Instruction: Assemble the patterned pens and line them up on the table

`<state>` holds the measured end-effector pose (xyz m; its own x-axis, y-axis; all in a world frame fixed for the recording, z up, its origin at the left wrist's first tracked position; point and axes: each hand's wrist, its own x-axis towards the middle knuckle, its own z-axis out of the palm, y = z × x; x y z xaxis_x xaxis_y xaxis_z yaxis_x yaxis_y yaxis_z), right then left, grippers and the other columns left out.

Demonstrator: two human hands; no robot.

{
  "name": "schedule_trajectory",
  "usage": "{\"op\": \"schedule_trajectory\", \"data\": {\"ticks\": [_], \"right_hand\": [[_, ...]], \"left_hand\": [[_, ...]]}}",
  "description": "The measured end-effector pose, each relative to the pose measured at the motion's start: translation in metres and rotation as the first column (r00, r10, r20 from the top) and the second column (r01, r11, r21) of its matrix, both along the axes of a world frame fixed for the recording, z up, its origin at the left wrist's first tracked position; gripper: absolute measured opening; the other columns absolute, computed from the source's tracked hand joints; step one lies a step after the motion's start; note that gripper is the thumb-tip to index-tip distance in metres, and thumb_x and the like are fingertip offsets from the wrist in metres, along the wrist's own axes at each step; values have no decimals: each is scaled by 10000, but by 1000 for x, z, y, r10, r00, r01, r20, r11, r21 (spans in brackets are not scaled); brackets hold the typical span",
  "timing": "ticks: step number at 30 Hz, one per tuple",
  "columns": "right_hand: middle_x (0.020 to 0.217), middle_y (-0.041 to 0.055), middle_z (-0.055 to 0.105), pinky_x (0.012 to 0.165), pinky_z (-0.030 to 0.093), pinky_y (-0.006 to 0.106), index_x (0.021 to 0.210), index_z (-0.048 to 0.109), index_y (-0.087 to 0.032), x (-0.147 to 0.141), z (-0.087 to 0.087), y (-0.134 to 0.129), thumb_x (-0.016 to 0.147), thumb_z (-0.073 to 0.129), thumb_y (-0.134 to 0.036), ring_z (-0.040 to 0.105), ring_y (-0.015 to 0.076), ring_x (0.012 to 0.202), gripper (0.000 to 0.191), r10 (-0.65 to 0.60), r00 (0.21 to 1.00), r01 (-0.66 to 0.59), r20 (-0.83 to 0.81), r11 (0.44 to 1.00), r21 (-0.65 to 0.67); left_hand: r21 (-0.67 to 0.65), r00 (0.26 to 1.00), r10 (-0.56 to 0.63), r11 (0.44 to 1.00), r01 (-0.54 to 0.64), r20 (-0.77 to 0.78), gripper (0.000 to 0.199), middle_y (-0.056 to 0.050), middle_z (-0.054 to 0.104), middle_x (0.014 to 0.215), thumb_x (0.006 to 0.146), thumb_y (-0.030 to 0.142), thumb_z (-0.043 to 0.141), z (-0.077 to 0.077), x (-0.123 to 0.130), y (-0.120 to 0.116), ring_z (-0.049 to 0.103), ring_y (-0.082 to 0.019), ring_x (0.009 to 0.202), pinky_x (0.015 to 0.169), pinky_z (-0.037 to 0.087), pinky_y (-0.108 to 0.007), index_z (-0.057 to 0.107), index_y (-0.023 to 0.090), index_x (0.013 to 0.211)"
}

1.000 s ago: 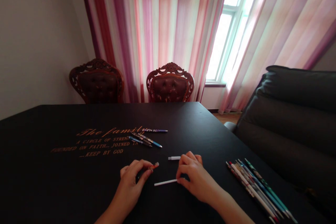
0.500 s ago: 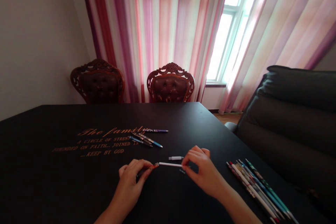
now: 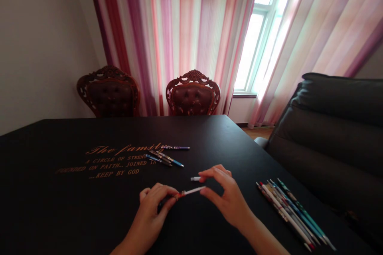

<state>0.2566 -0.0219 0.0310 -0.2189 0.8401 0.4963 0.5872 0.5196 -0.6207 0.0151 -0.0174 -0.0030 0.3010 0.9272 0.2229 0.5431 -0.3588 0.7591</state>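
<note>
My left hand [image 3: 155, 204] pinches a pen barrel [image 3: 179, 195] with a reddish end, most of it hidden by the fingers. A thin white refill [image 3: 193, 191] sticks out of the barrel's right end, tilted slightly up. My right hand [image 3: 223, 191] is at the refill's far end, its thumb at the tip and its index finger raised apart from the thumb. Just beyond the refill, a short white pen part [image 3: 195, 179] with a grey end lies on the table, partly covered by my right index finger.
Several pens [image 3: 164, 158] lie in a loose group over the lettering on the black table [image 3: 74, 215]. Another row of pens [image 3: 295, 213] lies by the right edge. Two carved chairs [image 3: 193, 97] stand behind the table, and a dark recliner [image 3: 335, 139] is at the right.
Less of the refill shows outside the barrel, and it now tilts upward. My right hand has moved slightly left and its thumb and index finger have parted.
</note>
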Motion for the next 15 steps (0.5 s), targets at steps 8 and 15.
{"op": "schedule_trajectory", "data": {"ticks": [8, 15], "right_hand": [[822, -17, 664, 826, 315, 373, 766, 659, -248, 13, -14, 10, 796, 692, -188, 549, 216, 880, 75, -131, 946, 171, 297, 979, -113], [807, -6, 658, 814, 339, 368, 756, 665, -240, 5, -29, 9, 780, 647, -101, 549, 209, 860, 142, -59, 917, 121, 394, 983, -136]], "left_hand": [[-143, 948, 81, 989, -39, 306, 253, -27, 693, 864, 890, 441, 535, -3, -7, 13, 623, -229, 923, 838, 440, -300, 643, 214, 857], [-80, 990, 69, 995, -59, 123, 216, -13, 716, 865, 886, 429, 537, 0, -3, 7, 651, -235, 899, 855, 462, -339, 650, 245, 902]]}}
